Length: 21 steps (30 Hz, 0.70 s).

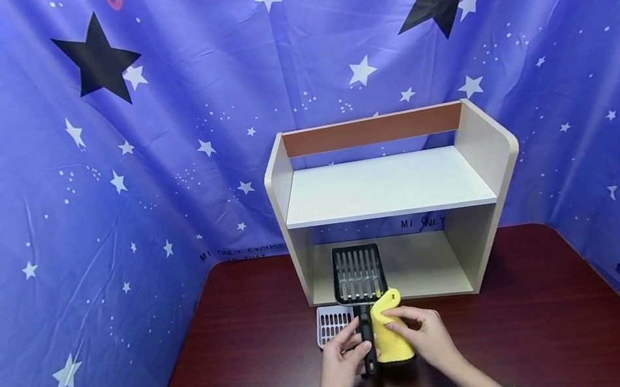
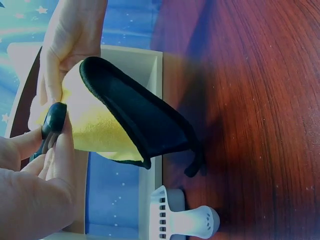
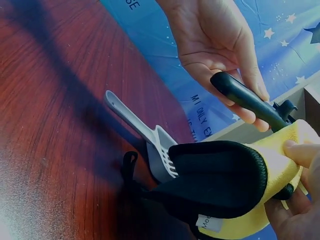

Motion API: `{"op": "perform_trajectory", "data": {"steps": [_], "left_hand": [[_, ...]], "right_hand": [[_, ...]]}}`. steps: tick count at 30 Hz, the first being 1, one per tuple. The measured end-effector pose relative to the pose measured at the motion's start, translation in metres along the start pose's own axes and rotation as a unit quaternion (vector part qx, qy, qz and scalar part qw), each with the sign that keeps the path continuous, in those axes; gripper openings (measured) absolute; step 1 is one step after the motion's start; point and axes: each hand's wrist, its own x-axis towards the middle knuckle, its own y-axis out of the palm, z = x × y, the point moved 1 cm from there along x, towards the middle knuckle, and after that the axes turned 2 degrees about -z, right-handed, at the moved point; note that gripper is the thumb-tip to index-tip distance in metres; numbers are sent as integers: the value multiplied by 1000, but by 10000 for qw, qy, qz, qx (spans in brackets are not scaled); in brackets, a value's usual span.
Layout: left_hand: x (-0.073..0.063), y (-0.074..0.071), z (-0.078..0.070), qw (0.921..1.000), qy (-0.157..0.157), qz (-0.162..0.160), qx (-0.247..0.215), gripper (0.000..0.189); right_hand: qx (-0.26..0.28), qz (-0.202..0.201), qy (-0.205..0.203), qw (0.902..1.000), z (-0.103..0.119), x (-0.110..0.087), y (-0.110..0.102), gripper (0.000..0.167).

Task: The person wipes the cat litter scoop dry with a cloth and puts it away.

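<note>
My left hand point(image 1: 341, 362) holds a black slotted litter scoop point(image 1: 366, 328) by its handle, the slotted head tilted up and away from me. On the other side, my right hand point(image 1: 430, 337) pinches the folded upper end of a yellow cloth mitt point(image 1: 393, 342). That folded end overlaps the base of the scoop's head in the head view. The mitt's black-trimmed opening, with a dark inside, a hanging loop and a white label point(image 3: 210, 223), faces down toward the table. In the left wrist view, the mitt point(image 2: 95, 117) hangs just behind the scoop's handle.
A light grey slotted scoop point(image 1: 330, 324) lies on the dark red wooden table point(image 1: 250, 360), left of the held things. Behind stands a two-tier shelf point(image 1: 386, 186) with pale wooden sides. Blue star-patterned curtains point(image 1: 86, 251) surround the table.
</note>
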Motion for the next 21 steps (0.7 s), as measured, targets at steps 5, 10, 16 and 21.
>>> {"op": "perform_trajectory", "data": {"steps": [5,10,16,21], "left_hand": [[-1,-4,1,9999,82,-33,-92,57],[-2,-9,-1,9996,32,-225,-166,58],[-3,-11,-5,9998,56,-155,-137,58],[-6,-10,-4,9999,77,36,-109,58]], "right_hand": [[691,84,158,9975,-1,-2,-6,17],[885,-94,532,9946,1,-1,-20,20],[860,-416,642,9934,3,9,-34,20],[829,-599,461,9937,5,24,-44,20]]}}
